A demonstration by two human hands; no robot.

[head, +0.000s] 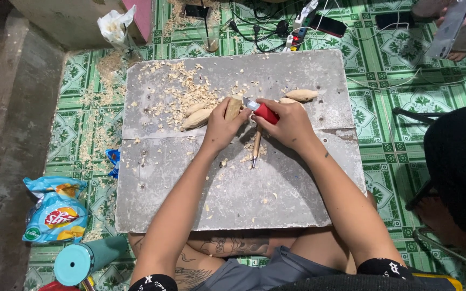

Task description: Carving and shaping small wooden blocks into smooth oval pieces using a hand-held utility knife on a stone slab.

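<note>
Gripped snug in the left hand (221, 126), the wooden piece (233, 108) looked light and stiff; right hand (289, 125) clutched a red-handled knife (262, 111).

Both forearms stretched forward, converging, wrists near each other. Left hand (221, 126) curled, fingers closed in a grip, thumb on top. Right hand (289, 125) fisted in a grip, knuckles up, wrist slightly bent inward.
</note>
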